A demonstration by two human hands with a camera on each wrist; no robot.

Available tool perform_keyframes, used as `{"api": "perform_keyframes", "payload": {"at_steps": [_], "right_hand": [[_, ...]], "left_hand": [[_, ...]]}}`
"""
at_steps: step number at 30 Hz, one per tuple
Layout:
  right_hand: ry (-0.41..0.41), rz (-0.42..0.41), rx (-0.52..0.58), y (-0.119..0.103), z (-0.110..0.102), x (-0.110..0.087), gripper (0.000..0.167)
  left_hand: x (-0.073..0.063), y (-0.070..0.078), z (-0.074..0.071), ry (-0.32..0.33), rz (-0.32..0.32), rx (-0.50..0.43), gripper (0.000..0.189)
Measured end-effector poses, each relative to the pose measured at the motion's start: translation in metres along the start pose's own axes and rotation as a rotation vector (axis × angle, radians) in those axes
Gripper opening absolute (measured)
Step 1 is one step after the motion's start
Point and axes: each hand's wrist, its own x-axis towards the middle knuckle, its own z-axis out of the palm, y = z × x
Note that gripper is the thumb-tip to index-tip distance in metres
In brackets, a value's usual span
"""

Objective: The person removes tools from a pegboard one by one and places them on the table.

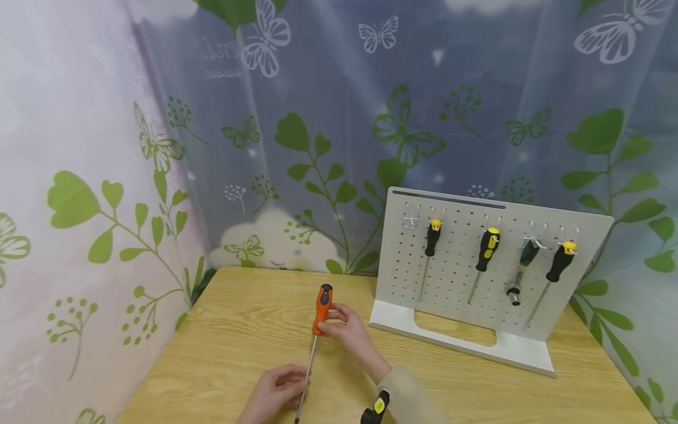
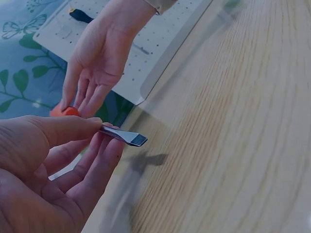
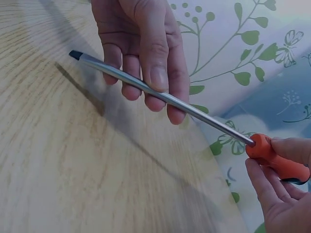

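A flat-blade screwdriver with an orange and black handle (image 1: 323, 309) is held between both hands above the table. My right hand (image 1: 349, 333) pinches the lower part of the handle between thumb and fingers. Nearer the body, my left hand (image 1: 278, 388) pinches the steel shaft between thumb and fingertips. In the left wrist view the flat tip (image 2: 138, 140) sticks out just past the left fingertips. The right wrist view shows the whole shaft (image 3: 194, 112) slanting from the dark tip to the handle, its shadow falling on the wood below.
A white pegboard stand (image 1: 455, 259) stands at the right of the wooden table (image 1: 222, 341). Hooks on it carry a screwdriver (image 1: 432, 238), another with a black and yellow handle (image 1: 487, 250), a green-handled tool (image 1: 528, 253) and a further screwdriver (image 1: 560, 262). A bare hook (image 1: 410, 221) is at upper left.
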Motion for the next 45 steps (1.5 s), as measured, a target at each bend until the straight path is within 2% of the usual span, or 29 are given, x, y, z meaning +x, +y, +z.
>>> {"api": "perform_keyframes", "payload": {"at_steps": [7,13,21,25,29,34,45], "right_hand": [[-0.016,0.016,-0.003,0.011,0.010,0.000,0.061],[-0.015,0.036,-0.026,0.018,0.018,-0.001,0.057],[-0.034,0.072,-0.042,0.031,0.029,-0.001,0.053],[-0.028,0.104,-0.040,0.037,0.033,-0.002,0.056],[-0.027,0.138,-0.002,0.039,0.036,-0.005,0.059],[-0.037,0.134,0.018,0.038,0.038,-0.009,0.059],[-0.027,0.107,-0.108,0.032,0.043,-0.007,0.057]], "left_hand": [[-0.009,-0.005,-0.008,-0.008,0.003,0.012,0.036],[-0.015,-0.009,-0.013,-0.006,-0.053,-0.004,0.038],[-0.022,-0.016,-0.022,-0.003,-0.090,0.050,0.038],[-0.025,-0.017,-0.026,-0.015,-0.114,0.049,0.041],[-0.030,-0.016,-0.026,-0.028,-0.110,0.049,0.041],[-0.033,-0.014,-0.026,-0.017,-0.107,0.092,0.039],[-0.035,-0.010,-0.027,0.003,-0.116,0.124,0.036]]}}
